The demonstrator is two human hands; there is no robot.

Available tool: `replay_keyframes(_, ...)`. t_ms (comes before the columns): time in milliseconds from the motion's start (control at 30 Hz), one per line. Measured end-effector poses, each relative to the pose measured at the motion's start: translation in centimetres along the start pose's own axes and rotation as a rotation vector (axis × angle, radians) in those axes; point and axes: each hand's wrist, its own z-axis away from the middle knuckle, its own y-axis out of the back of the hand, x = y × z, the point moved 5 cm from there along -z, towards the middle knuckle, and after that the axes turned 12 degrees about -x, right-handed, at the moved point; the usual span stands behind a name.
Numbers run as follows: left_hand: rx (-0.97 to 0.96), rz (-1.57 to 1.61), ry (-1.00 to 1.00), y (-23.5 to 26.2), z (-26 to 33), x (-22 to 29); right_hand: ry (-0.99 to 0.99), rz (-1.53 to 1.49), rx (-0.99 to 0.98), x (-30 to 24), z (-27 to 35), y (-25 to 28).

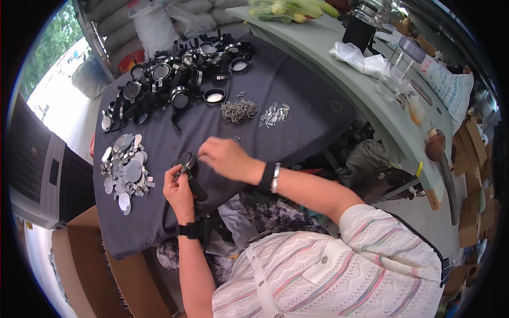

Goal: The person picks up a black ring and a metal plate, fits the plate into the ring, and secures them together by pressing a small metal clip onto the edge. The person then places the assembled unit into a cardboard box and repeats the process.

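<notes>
Striped sleeve (371, 249), both hands, left (179, 192), right (228, 157), holding black round frame (186, 161).

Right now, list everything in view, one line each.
Round black part with strap: one, black, held in both hands over the cloth.
Dark cloth: one, dark grey, covering the table.
Round discs: a pile, silver-grey, left on the cloth.
Black round parts: a heap, black with shiny rims, far end of the cloth.
Small metal bits: two small piles, silver, middle of the cloth.
Glass jar: one, clear, on the pale bench to the right.
Left hand: gripping the part.
Right hand: fingers on the part.
</notes>
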Motion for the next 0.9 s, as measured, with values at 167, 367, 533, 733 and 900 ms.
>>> replay_keyframes(167,0.014,-0.009,0.022,0.0,0.0,-0.2,-0.345,0.199,-0.224,8.7,3.4,6.2)
replay_keyframes(367,0.020,-0.020,0.025,-0.1,0.0,0.2,-0.417,0.434,-0.478,13.0,5.8,7.5)
replay_keyframes(533,-0.005,-0.028,0.010,-0.2,0.1,0.6,-0.248,0.641,-0.615,12.2,4.9,6.5)
replay_keyframes(733,0.031,-0.028,0.066,-0.1,0.2,0.5,-0.012,0.706,-0.673,11.0,4.2,6.3)
replay_keyframes(900,0.035,-0.018,0.083,-0.2,0.0,0.4,-0.077,0.648,-0.624,10.8,3.4,6.4)
